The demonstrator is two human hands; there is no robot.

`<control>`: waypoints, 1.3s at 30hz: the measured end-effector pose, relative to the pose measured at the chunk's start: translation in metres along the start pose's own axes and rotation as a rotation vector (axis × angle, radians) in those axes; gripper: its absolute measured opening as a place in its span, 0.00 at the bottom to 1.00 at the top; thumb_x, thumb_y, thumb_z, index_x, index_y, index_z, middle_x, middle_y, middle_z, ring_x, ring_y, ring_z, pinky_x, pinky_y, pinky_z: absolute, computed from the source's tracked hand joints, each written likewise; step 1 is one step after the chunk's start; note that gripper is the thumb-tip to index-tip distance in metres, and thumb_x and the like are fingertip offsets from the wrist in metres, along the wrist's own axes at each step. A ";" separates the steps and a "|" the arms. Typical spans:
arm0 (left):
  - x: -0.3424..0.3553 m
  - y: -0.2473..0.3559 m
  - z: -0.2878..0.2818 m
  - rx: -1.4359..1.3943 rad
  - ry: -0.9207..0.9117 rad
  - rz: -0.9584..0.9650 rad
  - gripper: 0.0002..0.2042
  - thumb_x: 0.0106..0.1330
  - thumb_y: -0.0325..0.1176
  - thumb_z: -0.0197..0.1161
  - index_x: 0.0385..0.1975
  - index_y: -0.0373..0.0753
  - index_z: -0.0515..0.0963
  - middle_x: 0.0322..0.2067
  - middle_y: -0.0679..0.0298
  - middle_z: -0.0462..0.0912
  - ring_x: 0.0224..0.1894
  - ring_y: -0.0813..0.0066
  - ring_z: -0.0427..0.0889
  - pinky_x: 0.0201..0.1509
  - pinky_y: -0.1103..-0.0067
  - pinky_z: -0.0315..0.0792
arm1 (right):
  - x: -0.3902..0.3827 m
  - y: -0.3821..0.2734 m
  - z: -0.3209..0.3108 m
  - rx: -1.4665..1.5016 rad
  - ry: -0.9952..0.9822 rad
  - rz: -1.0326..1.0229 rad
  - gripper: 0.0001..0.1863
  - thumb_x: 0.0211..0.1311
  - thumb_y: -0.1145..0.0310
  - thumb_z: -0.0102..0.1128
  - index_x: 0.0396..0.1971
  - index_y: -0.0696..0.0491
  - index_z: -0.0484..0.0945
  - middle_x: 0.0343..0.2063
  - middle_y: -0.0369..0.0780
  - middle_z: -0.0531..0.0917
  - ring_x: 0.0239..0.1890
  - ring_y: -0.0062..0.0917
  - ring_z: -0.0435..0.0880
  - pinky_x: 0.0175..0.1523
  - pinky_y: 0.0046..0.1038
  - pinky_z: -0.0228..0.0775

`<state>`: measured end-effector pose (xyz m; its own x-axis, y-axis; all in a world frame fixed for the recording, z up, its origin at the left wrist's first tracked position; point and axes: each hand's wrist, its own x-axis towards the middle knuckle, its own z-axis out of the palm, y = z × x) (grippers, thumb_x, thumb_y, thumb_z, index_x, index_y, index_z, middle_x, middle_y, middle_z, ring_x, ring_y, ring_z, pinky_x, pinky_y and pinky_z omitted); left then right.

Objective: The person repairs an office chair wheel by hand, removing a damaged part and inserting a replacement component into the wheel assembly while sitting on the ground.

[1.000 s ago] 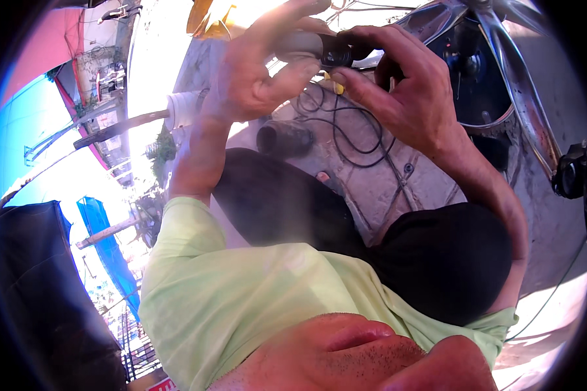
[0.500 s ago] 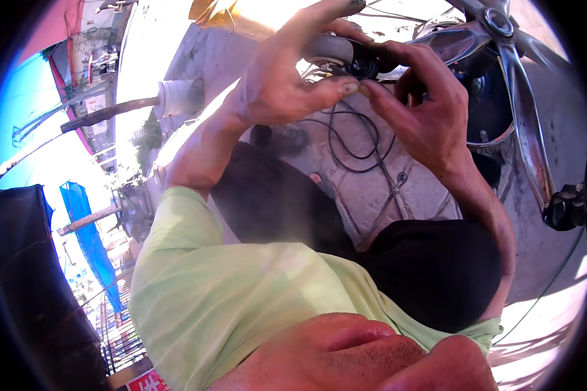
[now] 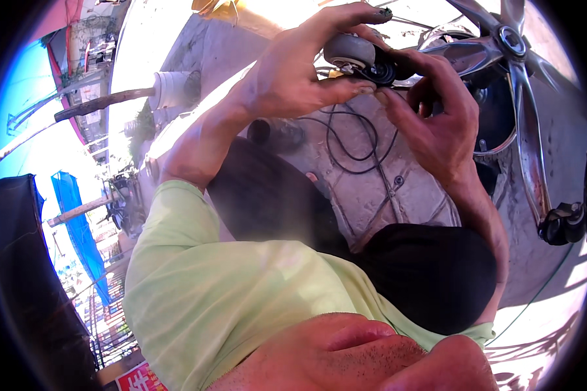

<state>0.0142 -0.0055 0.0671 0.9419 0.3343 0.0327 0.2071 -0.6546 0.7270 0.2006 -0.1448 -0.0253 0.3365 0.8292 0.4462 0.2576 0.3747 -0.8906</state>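
A caster wheel (image 3: pixel 349 52), with a grey tread and a black housing, is held up between my two hands. My left hand (image 3: pixel 287 81) curls around the grey wheel, its fingers over the far side and its thumb along the near side. My right hand (image 3: pixel 445 117) pinches the black housing from the right, thumb and forefinger almost meeting my left thumb. Part of the caster is hidden behind the fingers. To the right stands a shiny metal star-shaped chair base (image 3: pixel 510 40), with another black caster (image 3: pixel 563 223) at the end of one leg.
A black cable (image 3: pixel 352 171) lies looped on the concrete ground below my hands. A dark round container (image 3: pixel 496 120) sits beneath the chair base. At the left are a white bucket (image 3: pixel 169 90) with a wooden pole and a blue cloth (image 3: pixel 78 228).
Both hands and the caster have shifted slightly right and down in the picture, with the same hold. The chair base also appears a little further right and lower.
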 end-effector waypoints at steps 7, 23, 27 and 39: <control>0.004 -0.004 -0.002 -0.036 -0.048 0.015 0.44 0.62 0.29 0.76 0.76 0.36 0.56 0.70 0.51 0.69 0.67 0.61 0.75 0.70 0.66 0.71 | -0.002 0.002 -0.002 0.010 -0.016 0.004 0.26 0.50 0.73 0.80 0.52 0.53 0.83 0.34 0.35 0.84 0.21 0.12 0.77 0.24 0.17 0.65; 0.003 -0.012 0.003 -0.260 -0.077 0.014 0.44 0.64 0.25 0.73 0.77 0.39 0.52 0.64 0.50 0.74 0.62 0.63 0.80 0.64 0.69 0.75 | -0.028 0.027 -0.027 0.059 -0.052 -0.021 0.21 0.54 0.77 0.73 0.50 0.57 0.84 0.37 0.34 0.86 0.26 0.11 0.77 0.28 0.15 0.63; 0.002 -0.010 -0.001 -0.224 -0.090 0.020 0.44 0.64 0.25 0.73 0.77 0.39 0.53 0.63 0.51 0.76 0.61 0.65 0.81 0.64 0.69 0.75 | -0.035 0.032 -0.024 0.072 -0.096 -0.005 0.19 0.54 0.77 0.72 0.48 0.58 0.84 0.35 0.35 0.85 0.27 0.12 0.78 0.28 0.15 0.64; 0.010 -0.022 0.017 -0.197 0.061 0.177 0.43 0.59 0.26 0.76 0.74 0.39 0.59 0.55 0.54 0.81 0.55 0.65 0.86 0.60 0.71 0.81 | -0.150 0.102 -0.015 -0.207 -0.364 0.478 0.17 0.58 0.68 0.70 0.48 0.54 0.85 0.35 0.38 0.86 0.28 0.23 0.82 0.36 0.26 0.76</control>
<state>0.0237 0.0009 0.0399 0.9398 0.2708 0.2083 -0.0204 -0.5640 0.8255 0.1902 -0.2371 -0.1820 0.1374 0.9866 -0.0877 0.3374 -0.1299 -0.9324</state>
